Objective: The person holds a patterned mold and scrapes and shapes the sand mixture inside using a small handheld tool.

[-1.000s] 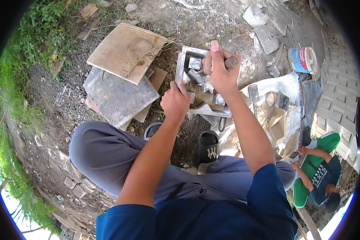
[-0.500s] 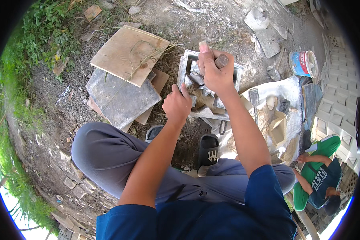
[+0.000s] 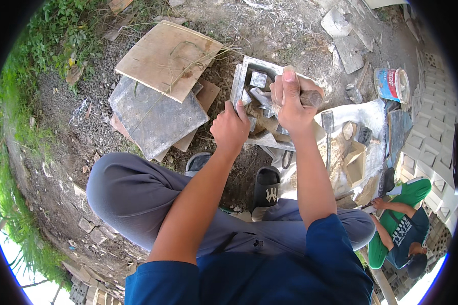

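Note:
A grey rectangular box [image 3: 269, 63] with thick walls sits on the ground in front of me. Several metal blocks [image 3: 258, 79] and angular pieces lie inside it, with sandy material around them. My left hand [image 3: 230, 127] is closed at the box's near left corner, its fingers wrapped over the wall and the thumb pointing up. Over the box's right side, my right hand [image 3: 294, 107] grips a round brown handle [image 3: 311, 98] with the thumb up. The other end of that handle is hidden by the hand.
Boards [image 3: 168, 61] are stacked left of the box. To the right, a white sheet [image 3: 364, 112] bears a long-handled tool [image 3: 328, 127], a square hollow form [image 3: 354, 165] and sand. Beyond stands a paint bucket [image 3: 389, 84]. Another person [image 3: 404, 223] sits at the lower right.
My right hand with the brown handle has moved right and nearer, from the box's middle to its right side, uncovering blocks inside. My left hand stays at the corner. The view has shifted slightly.

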`<state>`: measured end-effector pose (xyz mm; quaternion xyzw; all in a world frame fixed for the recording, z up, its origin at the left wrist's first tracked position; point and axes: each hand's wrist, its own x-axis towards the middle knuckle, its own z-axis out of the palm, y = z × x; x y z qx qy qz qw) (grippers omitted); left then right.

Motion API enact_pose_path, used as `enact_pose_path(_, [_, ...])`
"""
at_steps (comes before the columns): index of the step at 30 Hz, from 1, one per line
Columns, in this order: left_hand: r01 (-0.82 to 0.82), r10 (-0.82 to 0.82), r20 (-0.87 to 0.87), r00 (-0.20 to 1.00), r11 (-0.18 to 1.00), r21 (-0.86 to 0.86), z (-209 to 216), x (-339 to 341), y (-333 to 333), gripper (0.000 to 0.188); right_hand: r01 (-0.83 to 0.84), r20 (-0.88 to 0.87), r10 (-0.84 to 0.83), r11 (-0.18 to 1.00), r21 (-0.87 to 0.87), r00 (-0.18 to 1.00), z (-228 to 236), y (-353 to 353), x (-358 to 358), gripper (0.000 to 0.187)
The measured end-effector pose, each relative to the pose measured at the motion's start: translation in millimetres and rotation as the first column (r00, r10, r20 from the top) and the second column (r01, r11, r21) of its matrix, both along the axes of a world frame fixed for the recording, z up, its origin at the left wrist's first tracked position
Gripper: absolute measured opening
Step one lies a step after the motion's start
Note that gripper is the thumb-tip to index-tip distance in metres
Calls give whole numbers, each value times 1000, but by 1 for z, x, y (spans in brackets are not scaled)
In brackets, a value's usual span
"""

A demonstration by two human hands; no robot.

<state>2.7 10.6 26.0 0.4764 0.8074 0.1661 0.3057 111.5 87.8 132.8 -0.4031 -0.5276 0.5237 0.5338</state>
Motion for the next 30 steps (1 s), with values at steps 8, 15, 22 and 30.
enact_pose_path(8, [-10, 8, -22, 1000, 996, -89, 0, -1, 0, 45, -69, -73, 66, 997, -41, 995, 11, 5, 6, 53])
enact_pose_path(15, [1, 2, -125, 992, 1000, 27, -7, -5, -4, 43, 22, 93, -11, 993, -115, 996, 5, 4, -8, 53])
enact_pose_path(22, [12, -14, -81, 997, 1000, -27, -5, -1, 0, 44, 4, -16, -6, 986, -164, 1000, -19, 11, 0, 52])
enact_pose_path(30, [27, -27, -75, 997, 1000, -4, -6, 1, -1, 44, 73, 239, -58, 996, -54, 969, -34, 1, -8, 54])
